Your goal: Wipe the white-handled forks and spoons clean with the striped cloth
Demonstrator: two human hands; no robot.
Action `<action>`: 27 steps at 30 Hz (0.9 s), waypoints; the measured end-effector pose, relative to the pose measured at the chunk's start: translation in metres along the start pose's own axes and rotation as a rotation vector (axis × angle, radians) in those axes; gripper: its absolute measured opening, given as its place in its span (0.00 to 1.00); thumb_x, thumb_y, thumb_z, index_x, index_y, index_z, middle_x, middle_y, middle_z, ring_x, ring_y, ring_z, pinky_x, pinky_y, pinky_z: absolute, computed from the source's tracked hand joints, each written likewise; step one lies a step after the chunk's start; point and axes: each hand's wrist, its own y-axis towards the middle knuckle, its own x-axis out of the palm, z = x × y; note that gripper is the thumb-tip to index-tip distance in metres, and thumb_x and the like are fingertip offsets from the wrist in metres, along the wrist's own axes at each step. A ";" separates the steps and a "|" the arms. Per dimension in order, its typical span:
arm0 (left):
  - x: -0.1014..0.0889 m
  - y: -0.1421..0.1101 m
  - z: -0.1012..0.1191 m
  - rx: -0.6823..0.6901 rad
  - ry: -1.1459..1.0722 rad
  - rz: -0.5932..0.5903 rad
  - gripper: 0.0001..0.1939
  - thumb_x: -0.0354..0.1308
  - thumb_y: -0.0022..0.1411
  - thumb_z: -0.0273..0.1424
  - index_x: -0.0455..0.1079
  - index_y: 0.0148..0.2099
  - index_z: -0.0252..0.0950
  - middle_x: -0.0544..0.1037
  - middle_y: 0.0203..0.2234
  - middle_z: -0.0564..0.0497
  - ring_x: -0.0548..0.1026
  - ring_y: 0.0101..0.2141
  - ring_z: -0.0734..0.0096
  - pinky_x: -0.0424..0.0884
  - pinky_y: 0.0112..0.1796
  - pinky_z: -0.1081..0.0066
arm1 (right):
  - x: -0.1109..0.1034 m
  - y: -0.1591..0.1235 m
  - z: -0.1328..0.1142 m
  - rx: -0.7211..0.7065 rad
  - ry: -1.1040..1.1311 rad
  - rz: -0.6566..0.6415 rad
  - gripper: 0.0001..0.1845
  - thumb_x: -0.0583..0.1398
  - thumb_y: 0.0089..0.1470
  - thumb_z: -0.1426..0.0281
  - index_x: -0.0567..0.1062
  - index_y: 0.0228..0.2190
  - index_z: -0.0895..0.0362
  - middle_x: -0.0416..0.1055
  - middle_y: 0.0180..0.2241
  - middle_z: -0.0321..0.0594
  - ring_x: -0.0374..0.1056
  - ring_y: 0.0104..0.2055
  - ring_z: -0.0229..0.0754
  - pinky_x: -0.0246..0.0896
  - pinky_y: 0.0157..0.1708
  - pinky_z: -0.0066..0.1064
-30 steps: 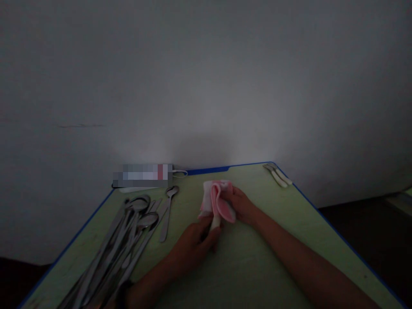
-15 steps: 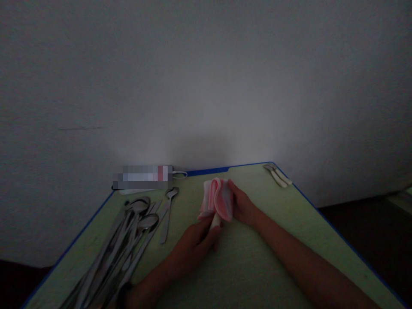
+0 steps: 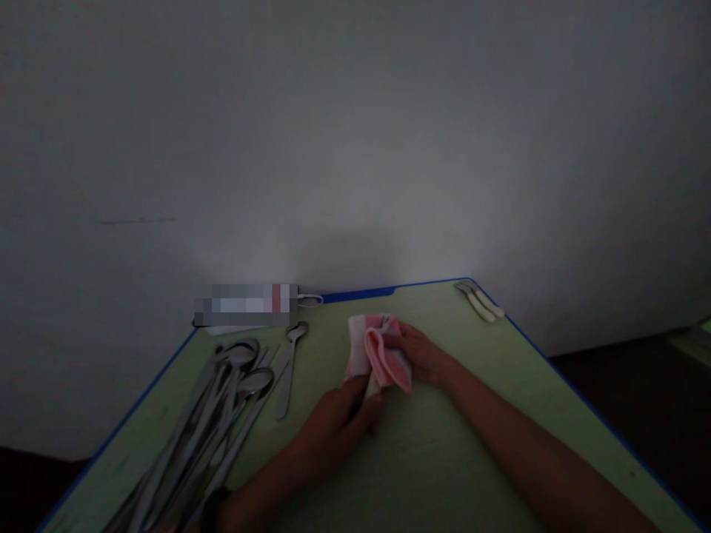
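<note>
A pink and white cloth [image 3: 360, 342] is folded over the upper part of a pale-handled utensil above the middle of the table. My left hand [image 3: 338, 416] is closed around the utensil's pale handle [image 3: 374, 386]; its head is hidden inside the cloth, so its kind does not show. From the right side, my right hand [image 3: 421, 351] pinches the cloth around it, with the thumb lying over the fold.
Left of my hands lies a pile of metal spoons and other cutlery [image 3: 238, 355]. A single spoon [image 3: 289, 370] lies beside it. Two white-handled utensils [image 3: 481, 302] rest at the table's back right corner. A blurred-out box [image 3: 247, 305] stands at the back left, before the wall.
My right hand has shifted its hold, its thumb now over the front of the cloth. The cloth's folds have turned and sit slightly lower. My left hand stays nearly in place.
</note>
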 end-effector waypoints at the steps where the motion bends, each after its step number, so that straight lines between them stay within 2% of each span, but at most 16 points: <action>1: -0.001 0.000 0.001 -0.003 0.002 -0.003 0.15 0.41 0.65 0.38 0.65 0.38 0.35 0.72 0.26 0.52 0.70 0.28 0.70 0.64 0.31 0.73 | 0.000 0.001 0.001 -0.002 0.002 0.009 0.17 0.66 0.38 0.68 0.72 0.34 0.58 0.73 0.27 0.35 0.68 0.27 0.36 0.62 0.32 0.30; 7: -0.002 0.001 0.002 0.002 0.013 0.011 0.16 0.43 0.65 0.38 0.66 0.33 0.35 0.71 0.24 0.53 0.69 0.26 0.71 0.63 0.29 0.74 | 0.003 0.006 0.007 -0.027 0.020 0.123 0.18 0.62 0.43 0.57 0.72 0.30 0.59 0.73 0.26 0.38 0.69 0.29 0.39 0.62 0.32 0.31; 11: -0.001 0.001 0.001 -0.002 -0.026 0.011 0.15 0.42 0.65 0.38 0.66 0.35 0.35 0.71 0.24 0.54 0.70 0.26 0.71 0.62 0.29 0.74 | 0.004 0.011 0.008 -0.020 0.120 0.190 0.21 0.58 0.46 0.53 0.73 0.30 0.59 0.74 0.27 0.40 0.69 0.30 0.39 0.63 0.35 0.32; 14: -0.002 0.002 0.001 -0.020 -0.081 0.026 0.14 0.43 0.65 0.38 0.65 0.39 0.36 0.72 0.26 0.53 0.70 0.28 0.71 0.64 0.31 0.74 | 0.006 0.013 0.005 -0.016 0.242 0.181 0.20 0.57 0.49 0.55 0.72 0.33 0.59 0.74 0.29 0.40 0.70 0.32 0.39 0.63 0.39 0.32; 16: -0.001 0.002 -0.001 -0.025 -0.128 0.061 0.14 0.42 0.65 0.39 0.64 0.38 0.36 0.71 0.27 0.53 0.69 0.28 0.71 0.64 0.31 0.74 | 0.007 0.011 0.001 -0.014 0.324 0.167 0.18 0.56 0.51 0.57 0.72 0.35 0.59 0.75 0.30 0.39 0.70 0.34 0.39 0.62 0.41 0.32; 22: 0.003 0.002 -0.007 -0.066 -0.249 0.098 0.16 0.39 0.66 0.40 0.62 0.37 0.36 0.63 0.18 0.58 0.61 0.18 0.77 0.59 0.21 0.77 | 0.004 0.003 -0.010 -0.104 0.511 0.058 0.17 0.50 0.54 0.62 0.71 0.41 0.57 0.75 0.34 0.38 0.70 0.39 0.41 0.61 0.44 0.36; 24: 0.004 0.002 -0.008 -0.071 -0.257 0.116 0.16 0.38 0.66 0.40 0.62 0.36 0.36 0.62 0.16 0.59 0.61 0.17 0.77 0.58 0.21 0.77 | 0.002 0.003 -0.011 -0.120 0.530 0.065 0.17 0.49 0.53 0.63 0.71 0.40 0.57 0.75 0.34 0.38 0.70 0.39 0.42 0.61 0.45 0.37; 27: 0.003 0.002 -0.005 -0.065 -0.245 0.100 0.16 0.40 0.66 0.40 0.62 0.35 0.36 0.63 0.17 0.59 0.62 0.18 0.77 0.59 0.22 0.77 | 0.000 0.004 -0.010 -0.055 0.502 0.064 0.17 0.50 0.52 0.62 0.72 0.37 0.59 0.75 0.31 0.40 0.70 0.38 0.44 0.61 0.43 0.38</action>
